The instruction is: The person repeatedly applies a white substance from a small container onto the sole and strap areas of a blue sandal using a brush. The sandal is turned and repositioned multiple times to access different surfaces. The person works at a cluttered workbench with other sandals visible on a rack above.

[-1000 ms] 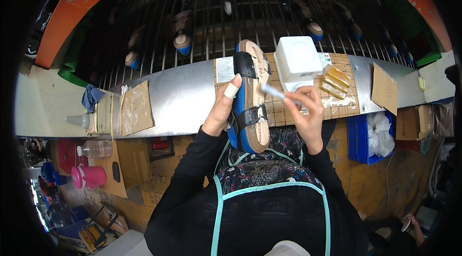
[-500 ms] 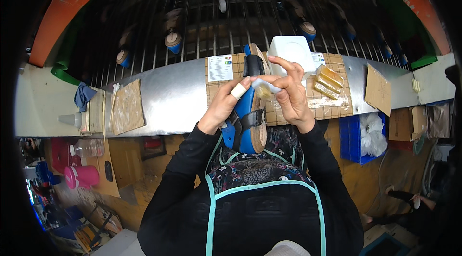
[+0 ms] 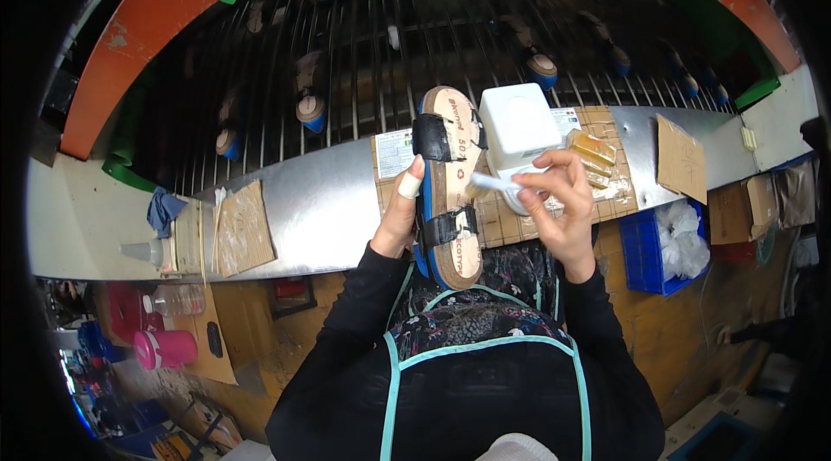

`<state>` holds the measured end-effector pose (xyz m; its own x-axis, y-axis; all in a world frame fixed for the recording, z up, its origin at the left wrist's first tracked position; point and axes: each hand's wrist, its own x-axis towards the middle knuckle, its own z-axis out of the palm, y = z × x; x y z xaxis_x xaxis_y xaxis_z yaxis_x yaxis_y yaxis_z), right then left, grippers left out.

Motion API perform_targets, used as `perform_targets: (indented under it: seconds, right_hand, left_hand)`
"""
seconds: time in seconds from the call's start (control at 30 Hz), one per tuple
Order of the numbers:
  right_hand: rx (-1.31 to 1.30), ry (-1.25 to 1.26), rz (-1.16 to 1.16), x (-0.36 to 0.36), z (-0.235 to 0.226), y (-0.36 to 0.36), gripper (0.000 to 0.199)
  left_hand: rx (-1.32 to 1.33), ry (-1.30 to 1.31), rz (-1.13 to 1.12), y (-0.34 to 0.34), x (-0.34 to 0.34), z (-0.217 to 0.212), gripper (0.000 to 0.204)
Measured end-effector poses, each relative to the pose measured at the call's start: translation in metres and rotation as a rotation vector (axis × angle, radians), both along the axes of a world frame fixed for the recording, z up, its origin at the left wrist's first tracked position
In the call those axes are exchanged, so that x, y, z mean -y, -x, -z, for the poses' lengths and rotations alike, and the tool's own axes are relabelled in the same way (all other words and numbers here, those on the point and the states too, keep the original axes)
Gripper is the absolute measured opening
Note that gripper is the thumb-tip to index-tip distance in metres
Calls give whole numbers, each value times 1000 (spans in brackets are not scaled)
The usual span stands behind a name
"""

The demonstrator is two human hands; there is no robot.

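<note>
The sandal (image 3: 454, 188), tilted on its side half a second ago, has been rolled footbed-up, so its upper face is presented to the brush (image 3: 493, 182), now parted from the left hand (image 3: 402, 212), at 3 o'clock. Over the counter's near edge (image 3: 329, 201), the sandal is clasped by the left grip; the brush is pinched by the right hand (image 3: 564, 201).

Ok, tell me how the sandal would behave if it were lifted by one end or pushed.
The sandal would probably stay fairly stiff: its thick sole looks straight with the left hand gripping one edge. Its black straps look thin, so likely flex more. Being long and flat, it would probably slide rather than roll.
</note>
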<state>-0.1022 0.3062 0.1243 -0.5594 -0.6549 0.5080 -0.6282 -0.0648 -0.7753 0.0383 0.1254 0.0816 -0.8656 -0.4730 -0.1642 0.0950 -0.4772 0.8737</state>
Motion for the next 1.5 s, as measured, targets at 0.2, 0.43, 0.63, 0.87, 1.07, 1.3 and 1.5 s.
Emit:
perform_targets:
  seconds: [0.2, 0.43, 0.63, 0.87, 1.07, 1.3, 1.5]
  right_hand:
    - [-103, 72, 185, 18, 12, -23, 25]
    - [86, -47, -49, 10, 8, -29, 20]
    - [81, 10, 38, 30, -4, -4, 15]
    - [-554, 66, 489, 59, -12, 8, 19]
    - [203, 101, 85, 29, 21, -14, 14]
    - [655, 379, 72, -18, 32, 45, 31]
    - [421, 258, 164, -32, 30, 67, 38]
  left_hand:
    - [-36, 73, -7, -5, 2, 4, 73]
    - [-43, 77, -30, -17, 7, 9, 77]
    - [-88, 40, 82, -17, 19, 20, 92]
    - [-211, -55, 61, -16, 16, 21, 87]
    - [-243, -386, -53, -7, 39, 23, 74]
    - [-148, -819, 83, 50, 121, 60, 83]
    - [-66, -1086, -119, 118, 183, 92, 91]
